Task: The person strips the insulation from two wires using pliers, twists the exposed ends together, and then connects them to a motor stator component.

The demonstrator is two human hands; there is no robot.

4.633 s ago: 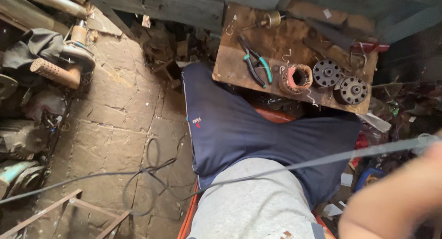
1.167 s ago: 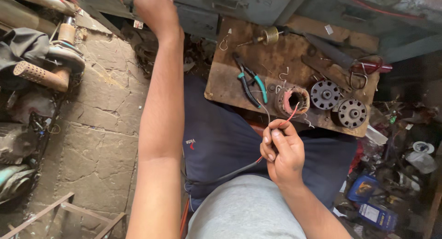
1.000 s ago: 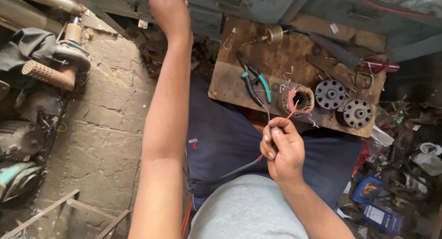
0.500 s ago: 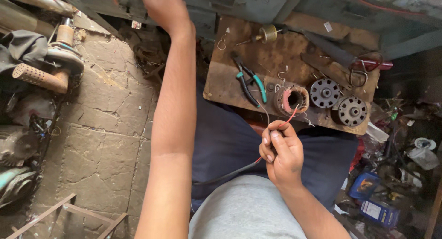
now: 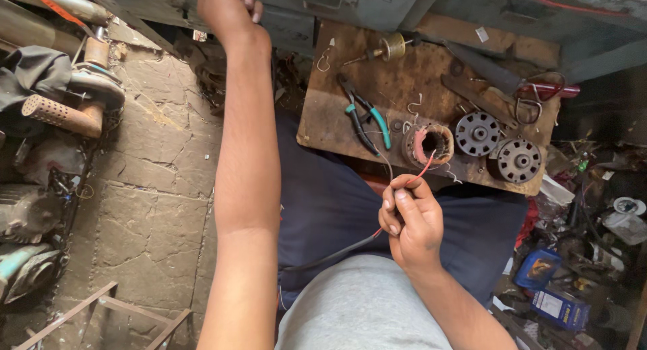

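Right hand: the right hand [image 5: 411, 222] hangs over the person's lap, fingers curled together, thumb and forefinger pinched on a thin red wire [image 5: 419, 177].
Red wire: it rises from the pinch up and to the right, to the wound motor coil [image 5: 427, 143] at the near edge of the wooden board [image 5: 350, 67]; below the hand a dark cable [image 5: 330, 257] trails left across the dark blue trousers [image 5: 323, 208].
Left hand: the left hand [image 5: 226, 6] is stretched far forward at the top edge of the view, fingers bent closed; whatever it grips is cut off, so what it holds cannot be told.
Board, near the coil: black pliers and teal-handled pliers [image 5: 367, 121] lie just left of the coil; two round finned metal rotor discs [image 5: 499, 148] lie just right of it, side by side.
Board, far side: a small brass-coloured spool [image 5: 392, 46] lies near the back edge, and a red-handled tool [image 5: 542, 92] lies at the right end.
Floor, left: stone slabs [image 5: 155, 168], with an angle grinder [image 5: 71, 104] and other dusty machine parts heaped along the left edge.
Floor, right: a blue box [image 5: 556, 306] among clutter beside the person's knee.
Body: a grey shirt [image 5: 364, 309] fills the bottom middle.
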